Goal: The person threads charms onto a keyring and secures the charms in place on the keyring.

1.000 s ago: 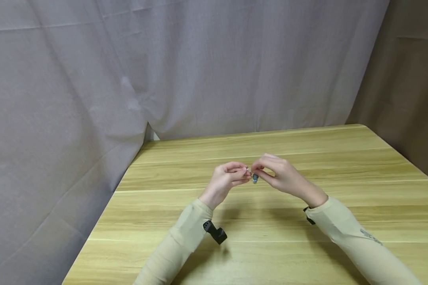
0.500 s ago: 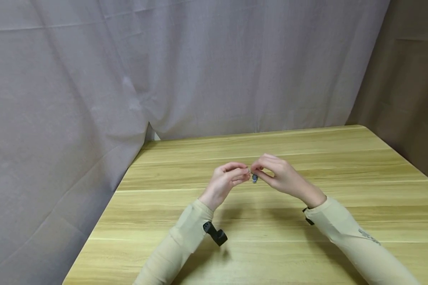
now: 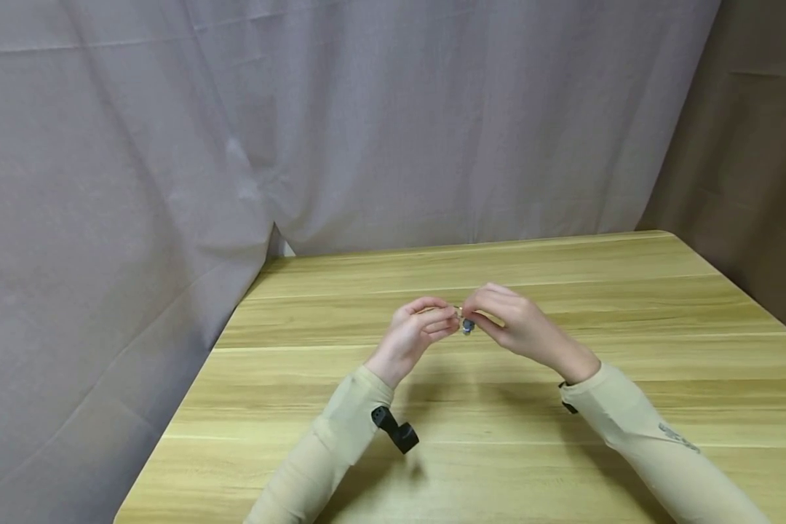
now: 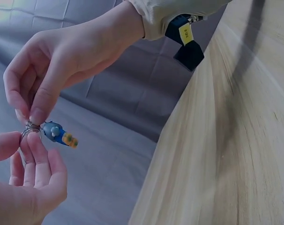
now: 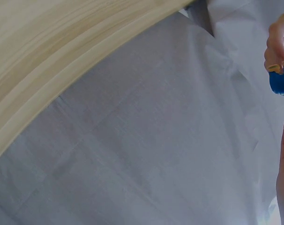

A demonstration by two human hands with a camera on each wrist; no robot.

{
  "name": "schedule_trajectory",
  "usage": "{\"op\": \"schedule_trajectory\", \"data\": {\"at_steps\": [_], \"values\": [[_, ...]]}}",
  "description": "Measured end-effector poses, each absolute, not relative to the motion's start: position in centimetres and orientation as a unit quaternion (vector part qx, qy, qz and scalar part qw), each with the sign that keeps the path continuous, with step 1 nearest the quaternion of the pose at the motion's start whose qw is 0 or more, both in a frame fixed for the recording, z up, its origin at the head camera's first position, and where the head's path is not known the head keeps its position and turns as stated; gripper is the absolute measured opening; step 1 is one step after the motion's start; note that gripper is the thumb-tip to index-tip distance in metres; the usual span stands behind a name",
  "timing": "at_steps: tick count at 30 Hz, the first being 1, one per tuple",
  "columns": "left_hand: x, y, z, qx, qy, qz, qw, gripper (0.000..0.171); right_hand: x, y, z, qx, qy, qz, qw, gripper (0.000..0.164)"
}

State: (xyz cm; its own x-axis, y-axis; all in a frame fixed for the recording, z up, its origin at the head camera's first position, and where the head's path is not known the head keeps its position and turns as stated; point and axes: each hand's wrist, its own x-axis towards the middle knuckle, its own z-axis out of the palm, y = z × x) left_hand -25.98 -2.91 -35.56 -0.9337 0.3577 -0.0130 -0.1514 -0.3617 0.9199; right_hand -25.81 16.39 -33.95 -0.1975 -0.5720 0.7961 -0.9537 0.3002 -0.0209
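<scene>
A small keychain figure (image 4: 56, 133), grey-blue with blue and orange at its lower end, hangs sideways from the hands in the left wrist view. A thin metal key ring (image 4: 24, 136) is pinched between the thumb and fingers of my left hand (image 3: 411, 335). My right hand (image 3: 517, 320) pinches small metal parts where ring and figure meet, thumb against index finger. Both hands meet above the table in the head view, fingertips close together. Exact links between the fingertips are hidden. At the right edge of the right wrist view, the figure's blue body (image 5: 279, 82) is partly cut off.
The wood-grain table (image 3: 530, 451) lies below both hands. Grey cloth (image 3: 399, 131) hangs behind it and on the left, with darker brown cloth (image 3: 753, 160) on the right. A black wrist camera (image 3: 396, 431) juts out from the left sleeve.
Both hands stay nearly in place. The left fingers have shifted slightly at the key ring, and the dangling figure has turned and risen a little.
</scene>
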Motion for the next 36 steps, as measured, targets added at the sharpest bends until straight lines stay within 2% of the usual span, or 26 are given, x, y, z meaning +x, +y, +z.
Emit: {"op": "schedule_trajectory", "data": {"at_steps": [1, 3, 6, 9, 12, 19, 25, 31, 36], "values": [[-25.99, -2.98, -35.54, 0.097, 0.542, 0.819, 0.162, 0.01, -25.87, 16.5, -34.03, 0.526, -0.727, 0.268, 0.35, 0.011], [-25.99, -3.12, -35.52, 0.1, 0.54, 0.817, 0.175, 0.012, -25.96, 16.57, -34.18, 0.528, -0.726, 0.264, 0.353, 0.005], [-25.98, -3.27, -35.49, 0.105, 0.544, 0.809, 0.197, 0.018, -26.01, 16.71, -34.41, 0.524, -0.732, 0.257, 0.351, 0.007], [-25.99, -3.32, -35.5, 0.115, 0.553, 0.799, 0.209, 0.028, -25.96, 16.77, -34.55, 0.514, -0.742, 0.254, 0.347, 0.021], [-25.9, -3.3, -35.47, 0.13, 0.575, 0.783, 0.198, 0.034, -25.93, 16.75, -34.58, 0.5, -0.751, 0.259, 0.346, 0.031], [-25.43, -3.05, -35.61, 0.157, 0.658, 0.722, 0.143, 0.026, -26.03, 16.82, -34.65, 0.49, -0.746, 0.281, 0.353, 0.026], [-25.51, -3.14, -36.03, 0.168, 0.697, 0.683, 0.142, 0.025, -26.05, 17.0, -34.82, 0.496, -0.742, 0.285, 0.349, 0.011], [-25.96, -3.59, -36.29, 0.192, 0.676, 0.693, 0.161, 0.011, -25.68, 17.03, -34.74, 0.497, -0.744, 0.279, 0.348, 0.025], [-26.12, -3.84, -36.29, 0.212, 0.598, 0.748, 0.195, 0.029, -25.41, 17.01, -34.56, 0.495, -0.743, 0.282, 0.352, 0.033]]}}
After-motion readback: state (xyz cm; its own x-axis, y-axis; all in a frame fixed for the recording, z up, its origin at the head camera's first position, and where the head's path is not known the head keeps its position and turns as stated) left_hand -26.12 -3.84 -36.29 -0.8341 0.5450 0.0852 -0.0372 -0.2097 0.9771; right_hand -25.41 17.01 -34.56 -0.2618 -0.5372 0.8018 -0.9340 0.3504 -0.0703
